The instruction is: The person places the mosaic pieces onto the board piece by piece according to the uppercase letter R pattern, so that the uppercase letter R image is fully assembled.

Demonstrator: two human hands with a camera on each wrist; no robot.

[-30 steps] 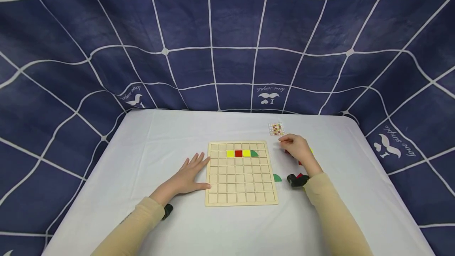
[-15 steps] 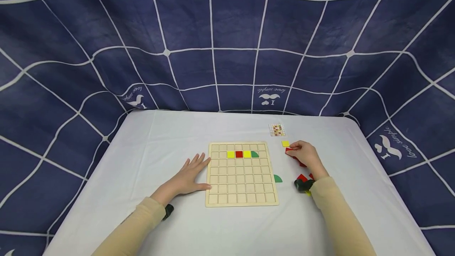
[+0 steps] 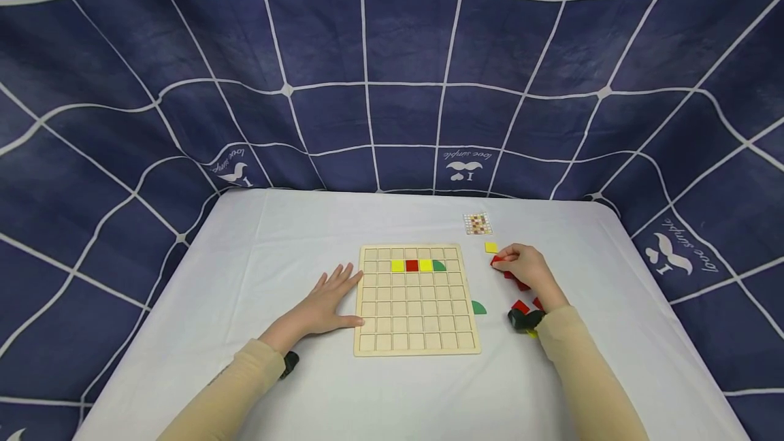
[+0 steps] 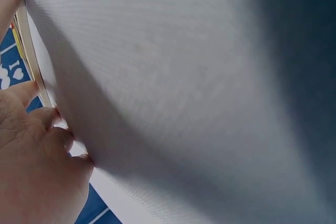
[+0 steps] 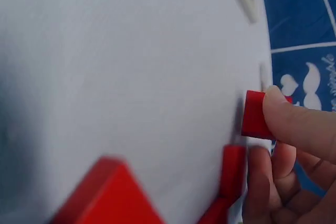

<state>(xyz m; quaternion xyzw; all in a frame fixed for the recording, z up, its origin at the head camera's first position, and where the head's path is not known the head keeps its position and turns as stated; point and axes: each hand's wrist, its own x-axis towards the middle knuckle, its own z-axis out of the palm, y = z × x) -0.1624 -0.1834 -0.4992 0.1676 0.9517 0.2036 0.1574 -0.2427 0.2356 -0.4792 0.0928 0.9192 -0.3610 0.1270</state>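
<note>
My left hand (image 3: 324,301) lies flat with spread fingers, its thumb and fingertips touching the left edge of the wooden grid board (image 3: 416,356). In the board's second row from the back sit a yellow tile (image 3: 398,266), a red tile (image 3: 412,266), another yellow tile (image 3: 425,265) and a green quarter-circle tile (image 3: 439,266). Right of the board, my right hand (image 3: 528,269) pinches a red square tile (image 5: 254,114) between thumb and fingers. Other red tiles (image 5: 232,171) lie beneath and beside that hand, partly hidden by it.
A small printed pattern card (image 3: 478,224) lies behind the board's right corner, with a loose yellow tile (image 3: 491,248) in front of it. Beside the board's right edge is a green quarter-circle piece (image 3: 480,307). More red tiles (image 3: 520,307) lie near my right wrist.
My right hand has moved slightly right, uncovering the loose yellow tile, and now has a red tile pinched and tilted. The left hand and the board stay put.
</note>
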